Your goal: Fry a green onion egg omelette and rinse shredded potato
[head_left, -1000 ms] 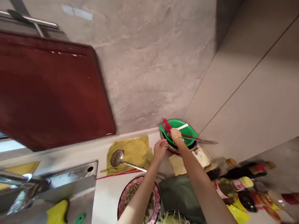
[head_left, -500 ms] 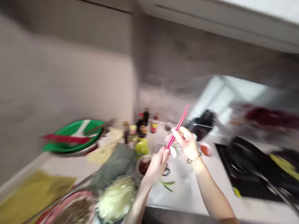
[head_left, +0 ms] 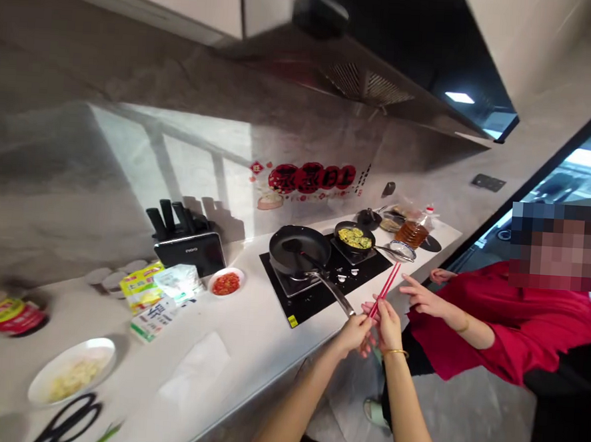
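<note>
A pair of red chopsticks (head_left: pixel 386 288) points up and away from me, past the front edge of the counter. My left hand (head_left: pixel 353 334) is closed around their lower ends. Higher up, my right hand (head_left: pixel 388 324), with a gold bracelet at the wrist, grips the same chopsticks; some fingers are hidden. Just behind my hands lies the handle of a black frying pan (head_left: pixel 301 245) with a dark utensil in it. Another person's hand (head_left: pixel 425 299) reaches out with spread fingers close to the chopsticks, seemingly apart from them.
A smaller pan (head_left: pixel 354 239) with yellow-green food sits on the black cooktop (head_left: pixel 290 307), beside a bowl (head_left: pixel 402 251) and an oil bottle (head_left: pixel 418 230). Leftward are chopped red pepper (head_left: pixel 225 283), a knife block (head_left: pixel 191 249) and scissors (head_left: pixel 70 421). A person in red (head_left: pixel 499 327) stands right.
My view has swung right, from the bottles and bowls to the cooktop, and another person has come into sight. Both hands keep hold of the chopsticks.
</note>
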{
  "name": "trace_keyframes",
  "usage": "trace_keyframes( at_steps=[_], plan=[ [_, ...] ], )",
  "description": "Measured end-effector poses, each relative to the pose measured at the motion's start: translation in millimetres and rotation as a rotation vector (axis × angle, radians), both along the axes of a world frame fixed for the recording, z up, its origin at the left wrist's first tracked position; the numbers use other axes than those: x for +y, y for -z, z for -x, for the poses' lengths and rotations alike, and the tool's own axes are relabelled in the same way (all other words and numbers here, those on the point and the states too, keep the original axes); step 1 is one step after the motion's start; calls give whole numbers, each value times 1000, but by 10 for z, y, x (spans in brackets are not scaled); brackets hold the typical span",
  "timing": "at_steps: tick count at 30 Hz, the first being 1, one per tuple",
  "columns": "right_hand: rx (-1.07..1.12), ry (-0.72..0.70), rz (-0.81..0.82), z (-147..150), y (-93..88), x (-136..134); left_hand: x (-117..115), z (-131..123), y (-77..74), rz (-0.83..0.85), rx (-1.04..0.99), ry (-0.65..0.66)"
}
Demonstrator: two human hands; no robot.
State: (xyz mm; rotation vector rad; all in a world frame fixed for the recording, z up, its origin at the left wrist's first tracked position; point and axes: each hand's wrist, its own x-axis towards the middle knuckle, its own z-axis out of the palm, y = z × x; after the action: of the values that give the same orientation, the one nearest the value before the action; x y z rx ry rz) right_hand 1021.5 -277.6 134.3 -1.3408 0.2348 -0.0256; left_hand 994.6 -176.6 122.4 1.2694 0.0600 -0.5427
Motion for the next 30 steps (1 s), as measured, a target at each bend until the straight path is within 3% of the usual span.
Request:
trace_keyframes(
  at_steps=[3,6,9,11,14,16,19,22,25,28,30],
  plan=[
    [54,20,-12,-251,55,-386,-415,-201,39,12,24,-39],
    [67,51,-14,-470,73,-586,-620,-385,38,93,19,-97],
    [27,34,-68,-643,110,-675,-563,-470,33,76,-19,-161],
    [-1,-29,-18,-749,179,-632,-378,-434,66,-14,-82,-304],
    [-141,-219,372,-963,307,-292,-18,-292,240,-194,-144,-757],
    [-301,-380,747,-1165,352,120,144,-219,439,-195,21,-940],
    [-413,-528,1321,-1496,336,822,147,-230,757,79,364,-845],
    [-312,-719,1719,-1731,314,1305,-25,-344,950,325,451,-769],
    [-241,-909,1833,-1855,339,1405,-148,-472,975,408,378,-807],
    [-251,-1038,1832,-2006,281,1204,-148,-593,921,479,319,-877],
    [-265,-1101,1837,-2182,118,996,-122,-674,884,520,337,-909]
  ],
)
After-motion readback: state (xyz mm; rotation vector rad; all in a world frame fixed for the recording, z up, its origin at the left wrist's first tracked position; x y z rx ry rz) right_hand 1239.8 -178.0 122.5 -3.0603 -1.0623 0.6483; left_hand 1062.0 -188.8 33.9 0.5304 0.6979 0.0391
